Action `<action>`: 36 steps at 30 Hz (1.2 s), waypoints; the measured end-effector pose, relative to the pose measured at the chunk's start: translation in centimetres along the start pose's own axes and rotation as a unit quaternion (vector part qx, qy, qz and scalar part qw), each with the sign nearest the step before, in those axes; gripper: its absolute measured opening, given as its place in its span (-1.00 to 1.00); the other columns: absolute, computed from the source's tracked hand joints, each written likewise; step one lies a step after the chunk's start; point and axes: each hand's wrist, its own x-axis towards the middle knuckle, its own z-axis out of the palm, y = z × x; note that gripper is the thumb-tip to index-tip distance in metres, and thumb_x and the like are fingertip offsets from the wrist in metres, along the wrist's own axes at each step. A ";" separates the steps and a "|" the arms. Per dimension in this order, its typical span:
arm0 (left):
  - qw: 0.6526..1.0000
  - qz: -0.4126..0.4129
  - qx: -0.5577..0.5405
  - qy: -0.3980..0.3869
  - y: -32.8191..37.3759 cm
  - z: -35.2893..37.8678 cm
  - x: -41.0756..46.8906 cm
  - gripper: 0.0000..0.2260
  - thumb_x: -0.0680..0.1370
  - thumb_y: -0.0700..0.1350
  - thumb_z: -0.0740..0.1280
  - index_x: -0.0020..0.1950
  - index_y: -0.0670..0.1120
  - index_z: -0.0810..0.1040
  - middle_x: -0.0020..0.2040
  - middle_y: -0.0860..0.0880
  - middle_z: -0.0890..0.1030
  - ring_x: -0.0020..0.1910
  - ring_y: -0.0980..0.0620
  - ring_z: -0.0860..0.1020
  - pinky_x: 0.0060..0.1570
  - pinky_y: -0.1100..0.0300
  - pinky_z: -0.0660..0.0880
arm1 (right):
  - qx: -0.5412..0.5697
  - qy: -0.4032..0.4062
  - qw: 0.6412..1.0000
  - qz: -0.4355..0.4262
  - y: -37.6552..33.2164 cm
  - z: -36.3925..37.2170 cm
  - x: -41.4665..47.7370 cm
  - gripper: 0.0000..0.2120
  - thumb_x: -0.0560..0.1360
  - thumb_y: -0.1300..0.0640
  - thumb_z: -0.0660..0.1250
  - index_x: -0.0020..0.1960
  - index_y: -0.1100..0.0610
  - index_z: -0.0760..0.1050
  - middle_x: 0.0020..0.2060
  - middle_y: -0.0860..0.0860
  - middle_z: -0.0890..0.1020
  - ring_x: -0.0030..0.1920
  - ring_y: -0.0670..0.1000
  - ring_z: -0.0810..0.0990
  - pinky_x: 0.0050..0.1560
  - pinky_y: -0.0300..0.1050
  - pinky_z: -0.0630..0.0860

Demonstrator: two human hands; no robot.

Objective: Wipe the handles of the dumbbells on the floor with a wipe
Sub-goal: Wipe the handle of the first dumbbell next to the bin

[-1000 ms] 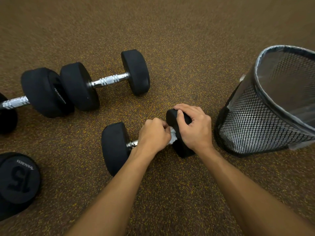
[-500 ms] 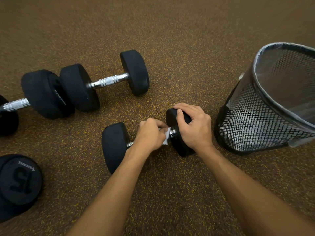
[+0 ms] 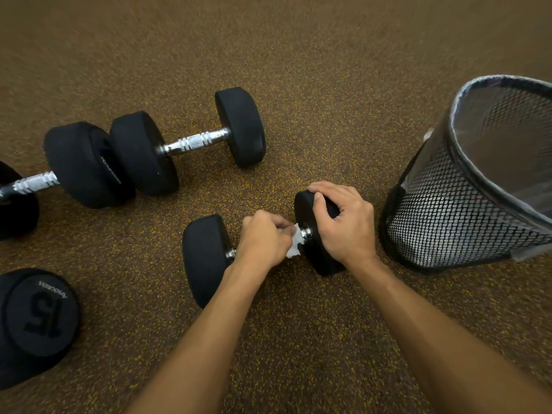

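Left hand (image 3: 263, 239), closed on the white wipe (image 3: 294, 243), has slid toward 3 o'clock along the dumbbell (image 3: 206, 258) handle; right hand (image 3: 343, 222) grips its black head.

Most of the near dumbbell's handle (image 3: 306, 233) is buried under the left hand (image 3: 263, 239), so only the shiny stubs at each end show. The wipe (image 3: 294, 243) is mostly tucked inside that fist too, just a crumpled white bit poking out at 3 o'clock. Over at 9 o'clock, the far-left dumbbell (image 3: 18, 201) gets chopped by the frame edge. The "15" dumbbell (image 3: 38, 321) at 8 o'clock is cut off as well. The mesh bin (image 3: 466, 210) runs off the right edge, and the small lettering on the plates is too blurry to read.
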 end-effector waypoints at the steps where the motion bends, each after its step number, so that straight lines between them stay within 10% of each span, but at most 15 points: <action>1: 1.000 -0.006 0.001 0.003 0.1 0.0 0.1 -0.84 0.67 0.04 0.41 0.18 0.09 0.76 0.31 -0.09 0.55 0.04 0.02 0.43 0.07 0.17 0.40 | -0.001 0.000 1.000 0.000 0.0 0.0 0.0 -0.74 0.63 0.04 0.32 0.17 0.04 0.75 0.15 -0.14 0.74 0.22 -0.13 0.63 0.33 -0.19 0.52; 24: 0.997 -0.004 0.064 -0.033 0.8 0.4 0.6 -0.76 0.69 0.05 0.33 0.32 0.08 0.68 0.32 -0.15 0.52 0.24 -0.17 0.57 0.32 -0.02 0.53 | 0.007 0.003 1.000 0.001 0.0 0.2 0.1 -0.75 0.62 0.07 0.33 0.16 0.06 0.75 0.13 -0.12 0.75 0.20 -0.08 0.65 0.33 -0.07 0.55; 36: 0.997 -0.001 0.048 -0.064 0.9 0.1 2.1 -0.80 0.68 -0.03 0.35 0.23 0.02 0.73 0.10 -0.08 0.64 0.05 -0.05 0.57 0.01 0.14 0.46 | 0.008 -0.003 1.000 0.006 0.2 0.3 0.3 -0.73 0.63 0.03 0.31 0.17 0.05 0.75 0.15 -0.12 0.75 0.23 -0.09 0.64 0.34 -0.02 0.55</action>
